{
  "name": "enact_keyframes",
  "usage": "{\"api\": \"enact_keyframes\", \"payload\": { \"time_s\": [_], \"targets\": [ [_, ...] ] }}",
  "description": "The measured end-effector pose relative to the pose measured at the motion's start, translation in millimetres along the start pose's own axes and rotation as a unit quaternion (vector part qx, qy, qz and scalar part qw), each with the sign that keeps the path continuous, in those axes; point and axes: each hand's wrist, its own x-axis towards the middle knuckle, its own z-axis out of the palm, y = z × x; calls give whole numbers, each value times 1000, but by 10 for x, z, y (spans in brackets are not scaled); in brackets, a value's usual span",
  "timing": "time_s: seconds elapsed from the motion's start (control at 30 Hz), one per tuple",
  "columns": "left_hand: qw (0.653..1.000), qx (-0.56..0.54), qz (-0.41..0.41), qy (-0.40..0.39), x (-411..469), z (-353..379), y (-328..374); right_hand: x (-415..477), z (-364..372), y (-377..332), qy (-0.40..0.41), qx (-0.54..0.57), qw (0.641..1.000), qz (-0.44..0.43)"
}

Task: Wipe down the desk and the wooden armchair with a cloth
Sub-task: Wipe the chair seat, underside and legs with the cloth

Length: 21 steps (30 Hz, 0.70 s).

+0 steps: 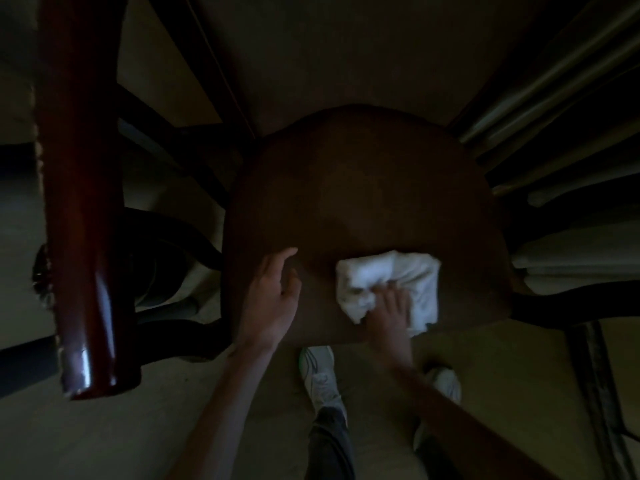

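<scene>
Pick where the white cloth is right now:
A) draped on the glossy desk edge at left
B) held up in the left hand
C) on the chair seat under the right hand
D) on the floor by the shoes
C: the cloth lies bunched on the chair seat with the right hand gripping it, while the left hand is open beside it and does not touch it.

Both forearms (225,393) are bare to the frame's edge, as are the left hand (273,299) and right hand (389,313). Dark trousers (329,445) cover the legs. The shoes (318,375) are white trainers. The left one has dark curved stripes and a greenish heel edge.
</scene>
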Motion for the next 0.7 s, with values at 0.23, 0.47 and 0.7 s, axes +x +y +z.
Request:
{"api": "enact_keyframes", "payload": {
  "time_s": [0.23,0.47,0.7],
  "targets": [
    [990,-103,-97,23,-188,-158,-238,-302,-235,-692,-173,336,926,25],
    [942,-299,-151,-30,-377,-155,262,18,-1268,-339,-207,627,715,228],
    [917,-361,-125,-116,-450,-337,1063,201,-2136,-153,-218,740,611,178]
  ]
}}
